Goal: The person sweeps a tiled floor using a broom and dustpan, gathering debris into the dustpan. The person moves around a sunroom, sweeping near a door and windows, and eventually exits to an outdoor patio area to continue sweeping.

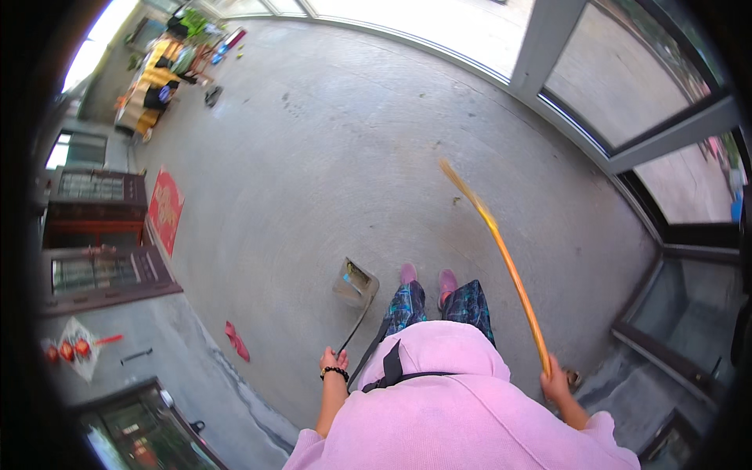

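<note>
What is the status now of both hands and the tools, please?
Left hand grips long-handled grey metal dustpan resting on concrete floor. Right hand holds yellow straw broom, bristles raised. Small debris ahead.

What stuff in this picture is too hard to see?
- Head view: what lies inside the dustpan is too small to tell.
- Head view: the left hand closes round the dustpan's handle, so its fingers hide the top of it.
- Head view: the broom tip is blurred; its bristles cannot be told apart.
- Head view: the heap of things far off is too small to name.
</note>
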The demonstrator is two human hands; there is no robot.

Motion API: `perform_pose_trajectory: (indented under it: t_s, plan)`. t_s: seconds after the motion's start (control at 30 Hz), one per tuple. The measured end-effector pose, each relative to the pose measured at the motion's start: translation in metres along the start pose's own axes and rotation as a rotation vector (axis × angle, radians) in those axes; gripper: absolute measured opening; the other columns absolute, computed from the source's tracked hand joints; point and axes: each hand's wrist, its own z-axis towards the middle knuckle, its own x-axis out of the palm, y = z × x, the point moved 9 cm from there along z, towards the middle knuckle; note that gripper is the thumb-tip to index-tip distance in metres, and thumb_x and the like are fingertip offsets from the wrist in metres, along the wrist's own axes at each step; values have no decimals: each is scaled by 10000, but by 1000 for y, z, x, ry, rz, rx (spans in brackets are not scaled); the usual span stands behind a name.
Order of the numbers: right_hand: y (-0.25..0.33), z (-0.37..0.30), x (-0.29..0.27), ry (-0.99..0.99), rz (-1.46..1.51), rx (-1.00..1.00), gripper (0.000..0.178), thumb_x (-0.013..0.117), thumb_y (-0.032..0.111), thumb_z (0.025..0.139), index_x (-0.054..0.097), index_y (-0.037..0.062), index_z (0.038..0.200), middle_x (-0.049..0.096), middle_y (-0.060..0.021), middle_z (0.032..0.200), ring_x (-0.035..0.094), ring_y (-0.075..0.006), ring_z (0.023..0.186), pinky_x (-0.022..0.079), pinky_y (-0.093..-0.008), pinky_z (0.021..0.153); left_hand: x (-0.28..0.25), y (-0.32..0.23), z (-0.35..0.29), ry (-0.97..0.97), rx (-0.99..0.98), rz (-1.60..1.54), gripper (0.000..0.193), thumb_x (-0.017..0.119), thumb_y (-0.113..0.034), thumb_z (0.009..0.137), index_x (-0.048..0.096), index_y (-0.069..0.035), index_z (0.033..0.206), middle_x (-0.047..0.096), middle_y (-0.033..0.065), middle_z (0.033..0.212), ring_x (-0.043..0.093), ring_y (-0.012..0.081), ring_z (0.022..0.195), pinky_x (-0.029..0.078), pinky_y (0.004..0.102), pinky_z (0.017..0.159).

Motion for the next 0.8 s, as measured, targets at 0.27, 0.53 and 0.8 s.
perform_pose_trajectory:
  t_s: [0.27, 0.53, 0.8]
  plan:
    - [-57, -126, 175, -43, 804, 823, 152, 473, 139, 764, 404, 107, 896, 454, -78, 636, 468, -211, 532, 375, -333, 480, 80, -85, 2, 97, 96, 227, 199, 513, -272, 755, 417, -100, 783, 541, 76, 729, 598, 183, 636, 472, 330, 561]
    - [40, 94, 223, 181, 2122, 944, 235, 417, 134, 806, 369, 130, 577, 340, 7, 436, 337, -107, 340, 265, -216, 297, 152, -170, 0, 199, 142, 353, 227, 526, -295, 776, 419, -95, 793, 529, 84, 737, 599, 202, 648, 483, 341, 562]
    - [377, 265, 133, 335, 1625, 533, 137, 479, 64, 792, 371, 139, 830, 397, -13, 538, 395, -118, 405, 298, -275, 336, 197, -239, 24, 266, 172, 446, 225, 527, -310, 777, 423, -111, 761, 511, 54, 696, 591, 203, 652, 475, 352, 562]
